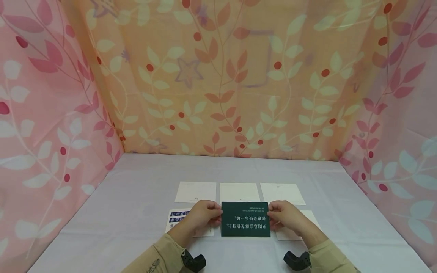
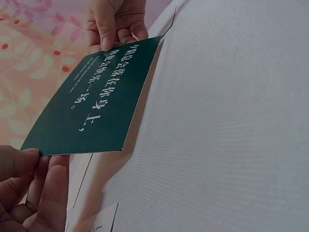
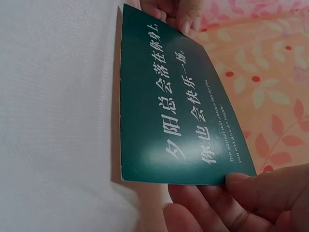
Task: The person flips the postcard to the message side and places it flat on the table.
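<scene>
A dark green postcard (image 1: 246, 220) with white Chinese characters and small English lines is held above the table, its text upside down in the head view. My left hand (image 1: 206, 214) pinches the postcard's left edge between thumb and fingers. At the opposite edge, my right hand (image 1: 285, 214) pinches it the same way. The right wrist view shows the right thumb (image 3: 260, 186) on top with the other fingers underneath. Partly covered by the left hand lies a white card with blue text blocks (image 1: 175, 220). Another white card (image 1: 288, 234) lies under the right hand.
A back row of pale cards lies beyond the hands: one at left (image 1: 195, 190), one in the middle (image 1: 239, 191), one at right (image 1: 282, 192). White cloth (image 1: 119, 212) covers the table. Leaf-patterned curtains (image 1: 222, 76) stand at the back and both sides.
</scene>
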Action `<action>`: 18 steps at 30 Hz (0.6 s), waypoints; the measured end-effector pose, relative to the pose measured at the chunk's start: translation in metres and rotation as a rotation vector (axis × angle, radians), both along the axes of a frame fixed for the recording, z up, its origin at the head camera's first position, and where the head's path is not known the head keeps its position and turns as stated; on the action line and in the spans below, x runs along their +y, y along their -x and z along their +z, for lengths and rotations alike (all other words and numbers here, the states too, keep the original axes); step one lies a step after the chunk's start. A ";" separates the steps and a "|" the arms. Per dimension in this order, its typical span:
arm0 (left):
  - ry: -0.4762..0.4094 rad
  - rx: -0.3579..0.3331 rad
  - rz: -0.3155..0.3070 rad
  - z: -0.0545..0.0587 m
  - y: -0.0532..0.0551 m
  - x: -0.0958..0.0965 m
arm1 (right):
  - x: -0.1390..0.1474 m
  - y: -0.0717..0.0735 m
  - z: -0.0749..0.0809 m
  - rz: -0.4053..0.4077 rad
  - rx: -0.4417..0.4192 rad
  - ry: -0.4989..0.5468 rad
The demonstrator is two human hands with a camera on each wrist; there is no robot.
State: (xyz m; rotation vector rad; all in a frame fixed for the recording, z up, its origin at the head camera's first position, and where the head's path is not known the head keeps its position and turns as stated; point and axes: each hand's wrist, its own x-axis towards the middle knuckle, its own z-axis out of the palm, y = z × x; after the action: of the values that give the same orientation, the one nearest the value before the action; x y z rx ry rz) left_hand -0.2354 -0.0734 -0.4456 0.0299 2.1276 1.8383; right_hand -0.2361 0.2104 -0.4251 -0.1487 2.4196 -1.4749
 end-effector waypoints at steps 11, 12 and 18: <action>0.033 0.017 -0.001 0.003 -0.001 0.000 | 0.002 0.001 0.004 0.030 0.009 0.010; 0.036 0.019 -0.002 0.004 -0.001 0.000 | 0.002 0.002 0.005 0.030 0.008 0.009; 0.027 0.021 -0.015 0.004 0.001 -0.001 | 0.001 0.003 0.009 0.009 -0.006 0.015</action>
State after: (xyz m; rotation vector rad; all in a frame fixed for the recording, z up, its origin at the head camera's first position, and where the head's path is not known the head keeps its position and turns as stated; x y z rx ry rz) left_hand -0.2365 -0.0739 -0.4416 0.0592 2.1595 1.8086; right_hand -0.2390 0.2118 -0.4163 -0.1584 2.4002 -1.4875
